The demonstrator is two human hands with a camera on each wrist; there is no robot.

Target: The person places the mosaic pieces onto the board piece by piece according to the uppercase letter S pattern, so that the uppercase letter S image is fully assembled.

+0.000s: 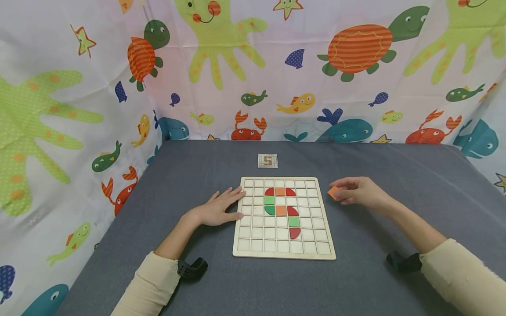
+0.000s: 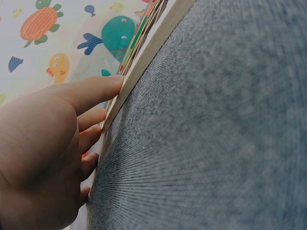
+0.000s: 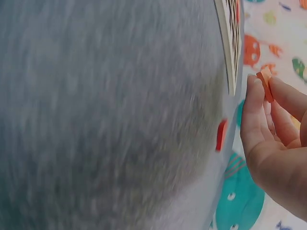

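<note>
A pale wooden grid board (image 1: 253, 244) lies on the table. In several of its cells sit red (image 1: 294, 233) and dark green rounded tiles, with orange (image 1: 281, 210) and light green (image 1: 269, 200) square tiles between them. My left hand (image 1: 217, 210) rests at the board's left edge, fingers extended; the left wrist view has its thumb (image 2: 103, 91) against the wooden side. Just off the board's right side, my right hand (image 1: 357, 192) pinches an orange square tile (image 1: 333, 193) between thumb and fingertips. The right wrist view shows that tile (image 3: 265, 84) held above the table.
Behind the board lies a small pattern card (image 1: 267, 161) with a coloured figure on a grid. A red piece (image 3: 221, 135) lies on the grey tabletop (image 1: 269, 289) below the right hand. A curtain (image 1: 245, 39) printed with sea animals borders the table.
</note>
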